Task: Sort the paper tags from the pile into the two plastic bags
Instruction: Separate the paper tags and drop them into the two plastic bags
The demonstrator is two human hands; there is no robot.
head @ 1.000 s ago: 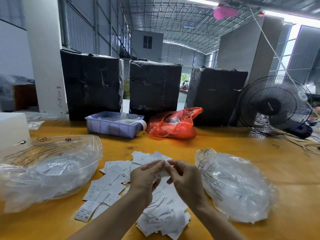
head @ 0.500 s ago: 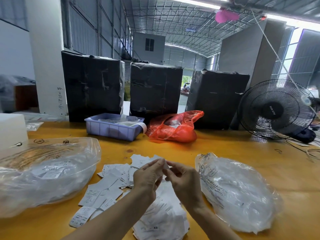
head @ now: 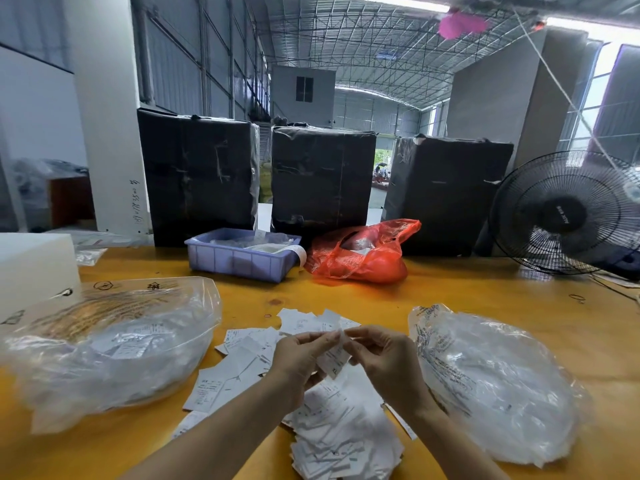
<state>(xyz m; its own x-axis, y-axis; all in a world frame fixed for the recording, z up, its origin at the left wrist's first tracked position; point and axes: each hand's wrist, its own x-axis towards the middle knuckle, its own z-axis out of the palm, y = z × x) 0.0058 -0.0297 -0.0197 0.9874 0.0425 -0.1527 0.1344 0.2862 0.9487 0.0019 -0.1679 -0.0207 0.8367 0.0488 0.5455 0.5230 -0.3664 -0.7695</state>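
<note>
Tags' print too blurred to read; fan [head: 568, 213] hub lettering illegible. Left hand [head: 298, 358] and right hand [head: 388, 358] pinch one paper tag [head: 335, 356] above pile [head: 332, 431], between left bag [head: 104, 344] and right bag [head: 491, 382]. Since earlier frame: tag hangs lower between fingertips.

Two hands: left hand [head: 294, 362], right hand [head: 388, 362]. Two clear plastic bags: left bag [head: 104, 344], right bag [head: 491, 386]. One pile of paper tags [head: 332, 427], loose tags too many to count; one held tag [head: 335, 358] between the hands. Three black wrapped boxes [head: 322, 174]. One blue bin [head: 242, 254]. One red bag [head: 363, 254]. One fan [head: 568, 213]. One white block [head: 34, 265]. One yellow table [head: 450, 292].
</note>
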